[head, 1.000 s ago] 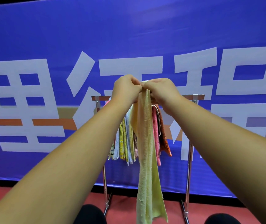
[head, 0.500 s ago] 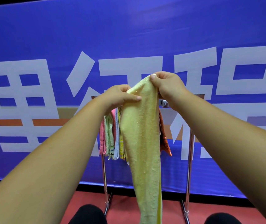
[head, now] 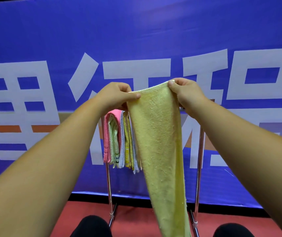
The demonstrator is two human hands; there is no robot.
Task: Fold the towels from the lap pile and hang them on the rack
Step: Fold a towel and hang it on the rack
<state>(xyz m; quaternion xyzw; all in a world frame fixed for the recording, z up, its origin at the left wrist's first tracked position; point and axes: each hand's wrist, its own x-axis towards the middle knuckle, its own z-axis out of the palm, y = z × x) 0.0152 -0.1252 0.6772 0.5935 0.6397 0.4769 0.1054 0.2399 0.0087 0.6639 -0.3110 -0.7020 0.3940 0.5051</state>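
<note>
Rack (head: 198, 168) holds towels (head: 119, 139); left hand (head: 114, 94) and right hand (head: 186, 93) pinch yellow towel (head: 157, 134).

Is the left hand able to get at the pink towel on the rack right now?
Probably not yet: the left hand sits just above the pink towel with nothing between, but it pinches the yellow towel.

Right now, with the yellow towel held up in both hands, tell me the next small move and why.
Probably carry the top edge of the yellow towel forward over the rack, right of the hung towels. The left hand and right hand pinch its top corners, spread flat before the rack.
</note>
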